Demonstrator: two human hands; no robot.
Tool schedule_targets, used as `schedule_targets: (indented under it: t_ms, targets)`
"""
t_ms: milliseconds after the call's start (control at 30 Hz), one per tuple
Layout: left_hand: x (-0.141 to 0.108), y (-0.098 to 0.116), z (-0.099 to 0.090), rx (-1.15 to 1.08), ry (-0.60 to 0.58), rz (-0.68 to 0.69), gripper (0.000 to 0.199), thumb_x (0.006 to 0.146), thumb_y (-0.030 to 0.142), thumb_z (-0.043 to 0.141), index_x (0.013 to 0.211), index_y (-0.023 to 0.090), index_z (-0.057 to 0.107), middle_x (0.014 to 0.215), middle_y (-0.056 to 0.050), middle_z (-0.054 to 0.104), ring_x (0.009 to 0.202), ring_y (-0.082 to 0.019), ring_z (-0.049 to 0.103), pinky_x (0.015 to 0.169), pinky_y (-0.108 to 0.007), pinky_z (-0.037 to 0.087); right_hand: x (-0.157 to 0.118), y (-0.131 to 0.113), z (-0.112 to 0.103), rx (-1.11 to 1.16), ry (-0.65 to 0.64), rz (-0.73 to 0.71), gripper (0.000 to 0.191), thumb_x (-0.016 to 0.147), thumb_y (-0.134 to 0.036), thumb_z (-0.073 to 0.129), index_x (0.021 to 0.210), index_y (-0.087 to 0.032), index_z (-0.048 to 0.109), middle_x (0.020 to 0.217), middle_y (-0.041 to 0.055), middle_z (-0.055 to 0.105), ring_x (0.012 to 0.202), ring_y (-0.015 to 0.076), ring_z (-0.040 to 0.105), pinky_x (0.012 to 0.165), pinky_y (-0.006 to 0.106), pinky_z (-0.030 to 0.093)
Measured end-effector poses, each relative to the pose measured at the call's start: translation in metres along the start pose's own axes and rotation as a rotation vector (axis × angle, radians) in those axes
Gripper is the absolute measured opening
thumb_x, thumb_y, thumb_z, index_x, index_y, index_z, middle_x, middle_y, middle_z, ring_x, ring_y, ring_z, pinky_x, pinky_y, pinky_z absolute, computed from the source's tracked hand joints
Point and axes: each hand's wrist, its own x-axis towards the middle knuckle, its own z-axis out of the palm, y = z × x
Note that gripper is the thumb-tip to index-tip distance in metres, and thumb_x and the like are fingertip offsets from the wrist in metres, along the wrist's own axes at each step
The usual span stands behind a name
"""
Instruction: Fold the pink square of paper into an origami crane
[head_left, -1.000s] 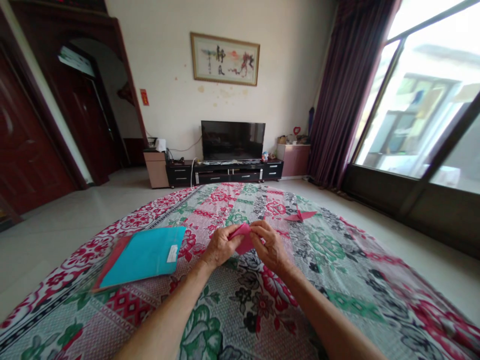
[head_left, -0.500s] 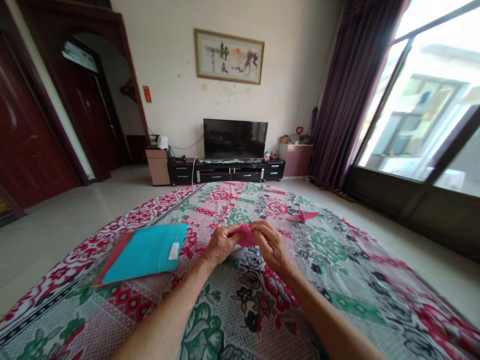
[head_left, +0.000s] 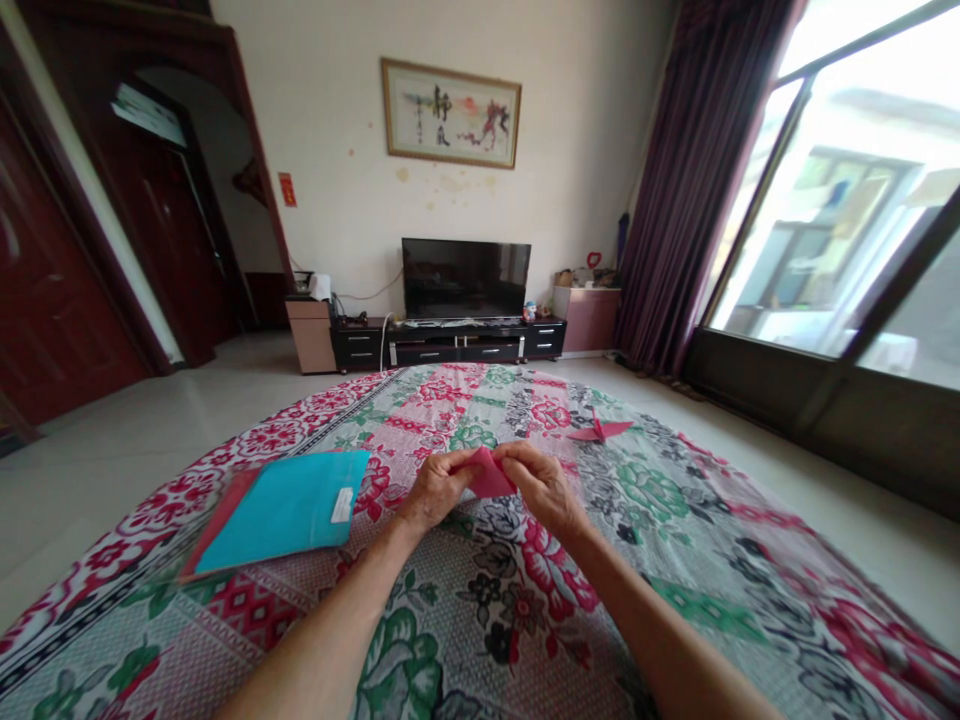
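A small folded piece of pink paper (head_left: pixel 491 476) is held just above the table between both hands. My left hand (head_left: pixel 439 488) pinches its left side between thumb and fingers. On the opposite side, my right hand (head_left: pixel 541 484) is closed on the upper right edge. Parts of the paper are hidden behind the fingers. Beyond my right hand lies a folded pink paper crane (head_left: pixel 601 431), its pointed ends spread out. To the left of my left hand rests a stack of coloured paper (head_left: pixel 289 505), blue on top with red beneath and a white label.
A flowered cloth (head_left: pixel 405 640) covers the round table. Across the room a television (head_left: pixel 465 280) stands on a low black cabinet (head_left: pixel 450 345). Dark curtains (head_left: pixel 675 200) and a large window are at the right, wooden doors at the left.
The pink paper has tilted and now shows a flatter, sharper-edged face between the hands. Both hands still grip it. The whole view has shifted slightly.
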Motion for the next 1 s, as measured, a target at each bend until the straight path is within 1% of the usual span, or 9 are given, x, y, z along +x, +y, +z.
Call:
schedule_targets:
  t_ms: [167,267,333,400,533,633,800,867,1000]
  targets:
    - [0.001,-0.003,0.0,-0.001,-0.001,-0.016,0.029,0.076,0.031,0.06,0.097,0.016,0.071,0.077,0.0,0.068,0.073,-0.014,0.057,0.069,-0.023,0.045,0.003,0.007,0.002,-0.013,-0.004,0.005,0.014,0.073,-0.02,0.052,0.075,-0.018,0.065,0.069,0.0008,0.059,0.064,0.0122,0.053,0.057,0.023,0.042]
    - [0.002,-0.006,-0.001,0.001,-0.008,-0.02,0.03,0.075,0.031,0.06,0.098,0.015,0.07,0.078,-0.002,0.069,0.075,-0.015,0.058,0.069,-0.024,0.045,0.003,0.012,0.004,0.016,0.001,0.022,0.009,0.071,-0.018,0.054,0.075,-0.017,0.062,0.07,0.0,0.059,0.063,0.0113,0.055,0.056,0.022,0.044]
    - [0.003,-0.008,-0.001,-0.016,-0.013,-0.018,0.031,0.075,0.031,0.06,0.1,0.015,0.07,0.081,-0.002,0.069,0.076,-0.016,0.059,0.069,-0.024,0.046,0.003,0.011,0.004,-0.008,0.013,0.016,0.009,0.07,-0.018,0.055,0.077,-0.018,0.061,0.072,0.0,0.06,0.064,0.0115,0.056,0.056,0.022,0.045]
    - [0.003,-0.009,0.0,-0.038,-0.015,-0.021,0.032,0.075,0.032,0.061,0.101,0.016,0.069,0.082,-0.002,0.07,0.077,-0.016,0.059,0.068,-0.024,0.046,0.002,0.006,0.005,-0.074,0.031,-0.025,0.01,0.07,-0.017,0.057,0.079,-0.018,0.06,0.075,0.0005,0.06,0.067,0.0118,0.056,0.057,0.022,0.047]
    - [0.003,-0.008,0.0,-0.055,-0.024,-0.029,0.031,0.074,0.032,0.062,0.099,0.016,0.07,0.078,-0.001,0.069,0.072,-0.014,0.058,0.066,-0.023,0.045,0.002,-0.005,0.005,-0.184,0.051,-0.123,0.009,0.071,-0.014,0.056,0.077,-0.019,0.061,0.077,0.0014,0.059,0.067,0.0112,0.054,0.058,0.022,0.046]
    - [0.002,-0.008,0.001,-0.061,-0.031,-0.033,0.03,0.074,0.033,0.062,0.098,0.016,0.071,0.077,-0.001,0.068,0.07,-0.013,0.057,0.064,-0.022,0.044,0.003,-0.008,0.004,-0.217,0.064,-0.189,0.012,0.07,-0.011,0.055,0.077,-0.019,0.061,0.079,0.0019,0.058,0.068,0.0109,0.053,0.06,0.023,0.047]
    - [0.003,-0.01,0.001,-0.087,-0.035,-0.037,0.029,0.074,0.032,0.063,0.096,0.016,0.071,0.075,-0.001,0.067,0.068,-0.012,0.056,0.063,-0.021,0.043,0.004,-0.006,0.004,-0.228,0.07,-0.308,0.015,0.07,-0.007,0.054,0.077,-0.019,0.059,0.084,0.0033,0.058,0.08,0.0137,0.055,0.07,0.027,0.048]
    - [0.002,-0.01,0.001,-0.082,-0.033,-0.041,0.028,0.073,0.032,0.063,0.095,0.016,0.071,0.074,0.0,0.067,0.068,-0.012,0.055,0.063,-0.021,0.042,0.005,-0.006,0.005,-0.224,0.067,-0.32,0.015,0.07,-0.007,0.054,0.078,-0.019,0.059,0.085,0.0037,0.058,0.081,0.0141,0.056,0.071,0.028,0.047]
    - [0.002,-0.01,0.001,-0.059,-0.04,-0.035,0.028,0.074,0.032,0.063,0.095,0.016,0.071,0.073,0.0,0.067,0.068,-0.012,0.055,0.062,-0.021,0.042,0.005,-0.006,0.004,-0.22,0.046,-0.282,0.013,0.071,-0.007,0.053,0.076,-0.019,0.058,0.083,0.0035,0.058,0.079,0.0139,0.055,0.067,0.026,0.047]
